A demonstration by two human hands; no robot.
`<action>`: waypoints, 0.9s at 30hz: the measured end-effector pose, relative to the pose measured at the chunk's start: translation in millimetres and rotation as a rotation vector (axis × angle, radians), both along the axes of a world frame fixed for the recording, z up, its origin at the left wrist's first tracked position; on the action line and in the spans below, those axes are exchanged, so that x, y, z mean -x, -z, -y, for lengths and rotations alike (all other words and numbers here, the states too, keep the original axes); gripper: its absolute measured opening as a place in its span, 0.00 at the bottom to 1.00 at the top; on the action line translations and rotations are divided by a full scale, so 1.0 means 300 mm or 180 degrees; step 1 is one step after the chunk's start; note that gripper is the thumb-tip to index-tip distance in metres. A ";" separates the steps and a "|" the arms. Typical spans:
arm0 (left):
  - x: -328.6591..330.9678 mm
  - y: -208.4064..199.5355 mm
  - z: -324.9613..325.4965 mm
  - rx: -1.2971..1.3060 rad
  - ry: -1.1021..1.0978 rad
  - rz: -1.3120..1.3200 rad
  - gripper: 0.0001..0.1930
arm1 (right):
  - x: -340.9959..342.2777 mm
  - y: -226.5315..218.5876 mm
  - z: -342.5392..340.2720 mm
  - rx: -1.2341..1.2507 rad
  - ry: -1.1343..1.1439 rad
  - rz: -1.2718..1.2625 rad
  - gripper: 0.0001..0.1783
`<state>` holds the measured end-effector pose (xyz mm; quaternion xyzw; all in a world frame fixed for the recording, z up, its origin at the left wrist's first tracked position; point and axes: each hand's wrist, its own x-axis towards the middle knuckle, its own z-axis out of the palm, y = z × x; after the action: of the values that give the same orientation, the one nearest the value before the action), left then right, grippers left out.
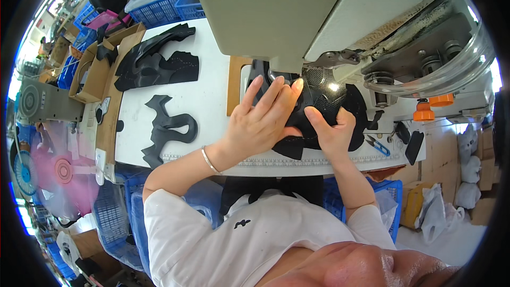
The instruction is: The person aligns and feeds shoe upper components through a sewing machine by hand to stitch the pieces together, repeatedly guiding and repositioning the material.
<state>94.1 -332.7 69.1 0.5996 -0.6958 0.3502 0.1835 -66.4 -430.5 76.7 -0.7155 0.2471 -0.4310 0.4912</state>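
Note:
Under the head of a sewing machine [271, 16] lies a black, partly meshed shoe-upper piece [324, 98], lit by a bright spot. My left hand [263, 109] rests on its left side, fingers stretched out and thumb apart, close to the machine's presser area. My right hand [336, 133] grips the near right part, thumb on top and the other fingers curled; their tips are hidden. The needle is hidden behind my left fingers and the machine head. A bracelet [209, 160] circles my left wrist.
Stacked black upper pieces [159, 64] and a curved black cutout [170, 127] lie on the white table [212, 117]. Blue snips [378, 146] and a ruler strip [255, 163] are near its front edge. A pink fan [62, 170] stands left; blue crates [159, 10] stand behind.

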 end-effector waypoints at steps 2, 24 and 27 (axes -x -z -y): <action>-0.019 -0.028 -0.004 0.0010 0.0248 -0.0247 0.30 | -0.025 0.026 -0.019 -0.0072 0.0067 0.0170 0.08; -0.139 -0.047 0.042 0.0586 0.1350 -0.0510 0.13 | -0.179 0.119 -0.072 -0.0730 0.0596 0.1488 0.05; -0.140 -0.064 0.051 0.0677 0.1392 -0.0962 0.12 | -0.163 0.131 -0.099 -0.0972 0.0658 0.1281 0.06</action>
<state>136.1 -347.9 88.2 0.4581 -0.7327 0.2800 0.4181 -17.6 -400.9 37.3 -0.5041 0.2785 -0.5701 0.5860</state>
